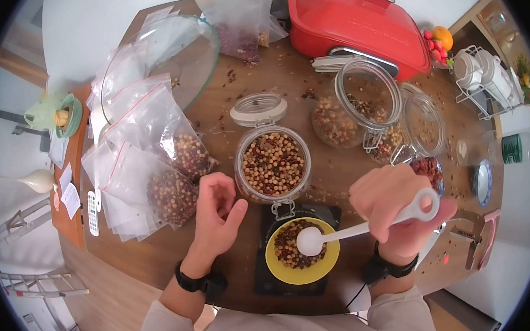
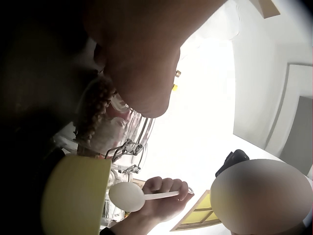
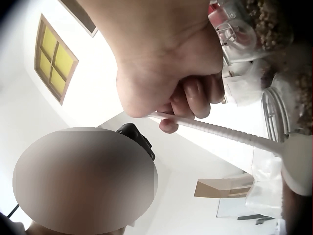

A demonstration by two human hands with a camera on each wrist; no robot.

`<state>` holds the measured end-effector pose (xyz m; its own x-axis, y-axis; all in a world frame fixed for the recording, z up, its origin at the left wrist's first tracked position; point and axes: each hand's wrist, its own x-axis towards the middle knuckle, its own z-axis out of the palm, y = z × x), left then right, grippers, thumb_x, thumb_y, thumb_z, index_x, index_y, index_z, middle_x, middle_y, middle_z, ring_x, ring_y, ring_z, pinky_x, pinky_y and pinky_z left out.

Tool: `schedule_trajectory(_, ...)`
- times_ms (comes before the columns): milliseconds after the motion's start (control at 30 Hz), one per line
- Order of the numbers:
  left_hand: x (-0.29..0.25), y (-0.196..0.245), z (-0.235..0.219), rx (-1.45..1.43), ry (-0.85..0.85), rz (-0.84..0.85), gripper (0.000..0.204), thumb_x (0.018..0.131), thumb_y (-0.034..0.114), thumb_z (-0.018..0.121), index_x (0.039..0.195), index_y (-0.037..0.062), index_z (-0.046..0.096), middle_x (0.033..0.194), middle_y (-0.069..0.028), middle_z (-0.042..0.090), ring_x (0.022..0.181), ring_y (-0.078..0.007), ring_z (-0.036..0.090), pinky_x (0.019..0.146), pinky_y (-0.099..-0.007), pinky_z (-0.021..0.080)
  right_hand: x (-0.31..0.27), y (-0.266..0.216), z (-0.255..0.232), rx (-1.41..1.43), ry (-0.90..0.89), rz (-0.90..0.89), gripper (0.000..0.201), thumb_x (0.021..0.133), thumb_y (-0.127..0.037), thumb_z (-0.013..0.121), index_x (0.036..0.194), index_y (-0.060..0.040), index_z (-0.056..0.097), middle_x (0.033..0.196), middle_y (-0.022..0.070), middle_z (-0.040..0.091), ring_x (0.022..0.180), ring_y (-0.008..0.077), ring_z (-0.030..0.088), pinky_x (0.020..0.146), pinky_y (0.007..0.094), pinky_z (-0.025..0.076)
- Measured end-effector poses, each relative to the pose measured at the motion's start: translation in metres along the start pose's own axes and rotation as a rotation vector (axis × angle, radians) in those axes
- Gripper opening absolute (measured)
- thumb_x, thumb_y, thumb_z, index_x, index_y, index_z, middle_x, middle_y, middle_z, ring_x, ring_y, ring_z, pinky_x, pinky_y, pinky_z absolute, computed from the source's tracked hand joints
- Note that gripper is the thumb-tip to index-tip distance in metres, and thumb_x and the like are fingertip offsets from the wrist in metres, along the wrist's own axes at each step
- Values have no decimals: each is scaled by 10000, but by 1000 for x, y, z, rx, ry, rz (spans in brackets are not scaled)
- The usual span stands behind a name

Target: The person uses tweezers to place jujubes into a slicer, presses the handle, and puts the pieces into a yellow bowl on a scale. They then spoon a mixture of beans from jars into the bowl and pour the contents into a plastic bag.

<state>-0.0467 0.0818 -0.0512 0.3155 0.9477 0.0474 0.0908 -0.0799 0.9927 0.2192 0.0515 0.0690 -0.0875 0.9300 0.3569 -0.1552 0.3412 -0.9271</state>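
Observation:
My right hand point(image 1: 383, 209) grips a white plastic spoon point(image 1: 310, 241) by its long handle, which ends in a ring. The spoon's round bowl is over a yellow bowl point(image 1: 333, 260) of mixed beige, red and dark dried beans or seeds. That bowl sits on a flat black kitchen scale point(image 1: 266, 282). Behind it stands an open glass clip-top jar point(image 1: 239, 176), nearly full of the same mix, its lid point(image 1: 258, 109) tipped back. Loosely curled and holding nothing, my left hand point(image 1: 218, 215) is just left of the jar. In the right wrist view the handle point(image 3: 225, 135) passes under curled fingers.
Zip bags point(image 1: 171, 187) of the mix lie at left beside a large glass bowl point(image 1: 213, 58). More open jars point(image 1: 336, 126) stand right of centre. A red lidded cooker point(image 1: 353, 24) occupies the back. Scattered seeds, a blue-rimmed dish point(image 1: 482, 182) and a pink-handled tool point(image 1: 490, 236) are at right.

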Motion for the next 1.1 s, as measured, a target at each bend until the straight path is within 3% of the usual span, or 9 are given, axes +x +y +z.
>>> schedule_trajectory(133, 1, 9, 6, 250, 29, 242, 700, 815, 47, 748, 1400, 85, 367, 1387, -130, 408, 1003, -143, 488, 767, -273, 445, -6, -7, -4, 50, 175, -55, 858, 1007, -711, 181, 417, -126, 395, 398, -15, 278, 361, 171, 198, 419, 330, 133)
schedule_trajectory(300, 6, 33, 12, 684, -95, 436, 673, 762, 14, 802, 1344, 101, 476, 1578, -239, 285, 1379, -346, 434, 976, -409, 502, -16, -27, -15, 53, 273, -142, 821, 1015, -700, 161, 502, -107, 406, 459, -17, 317, 429, 146, 211, 471, 312, 177)
schedule_trajectory(400, 6, 39, 22, 632, -28, 312, 613, 753, -7, 809, 1271, 92, 496, 1562, -225, 335, 1308, -337, 512, 908, -382, 539, -22, -36, -18, 18, 342, -175, 808, 1022, -688, 153, 523, -106, 412, 472, -12, 316, 445, 147, 212, 478, 311, 179)
schedule_trajectory(433, 7, 47, 28, 645, 17, 260, 593, 717, 20, 849, 1194, 91, 504, 1485, -207, 443, 1226, -386, 580, 851, -382, 580, -25, -39, -21, 9, 325, -172, 797, 1029, -674, 144, 541, -104, 413, 495, -12, 318, 473, 145, 224, 497, 306, 194)
schedule_trajectory(567, 27, 53, 28, 848, 69, 249, 611, 719, 29, 849, 1226, 89, 512, 1450, -142, 526, 1062, -311, 651, 758, -350, 554, -29, -47, -21, 40, 390, -233, 819, 1024, -684, 124, 567, -83, 441, 535, -4, 352, 506, 136, 261, 508, 296, 199)
schedule_trajectory(700, 53, 57, 28, 886, 125, 264, 586, 731, 60, 832, 1227, 109, 522, 1412, -151, 540, 1197, -389, 581, 930, -459, 505, -29, -50, -23, 99, 472, -306, 871, 1010, -710, 101, 637, -42, 517, 579, 14, 428, 529, 113, 315, 491, 280, 179)
schedule_trajectory(833, 70, 58, 32, 963, 183, 306, 564, 750, 62, 814, 1235, 107, 530, 1342, -121, 568, 1201, -372, 564, 951, -442, 496, -35, -62, -27, 94, 569, -300, 633, 1063, -595, 263, 728, -85, 429, 652, -21, 305, 557, 100, 213, 524, 260, 178)
schedule_trajectory(933, 75, 63, 31, 1019, 203, 329, 583, 759, 40, 795, 1276, 100, 532, 1310, -119, 568, 1197, -359, 553, 974, -428, 483, -37, -65, -34, 241, 650, -361, 716, 1050, -639, 192, 762, -52, 484, 635, -8, 353, 537, 76, 262, 479, 234, 144)
schedule_trajectory(1100, 67, 85, 34, 1060, 215, 372, 548, 814, -31, 707, 1327, 86, 555, 1321, -147, 550, 1195, -360, 545, 1021, -415, 451, -42, -73, -45, 209, 714, -477, 498, 1078, -491, 377, 830, -69, 467, 757, -1, 349, 584, 102, 217, 528, 265, 161)
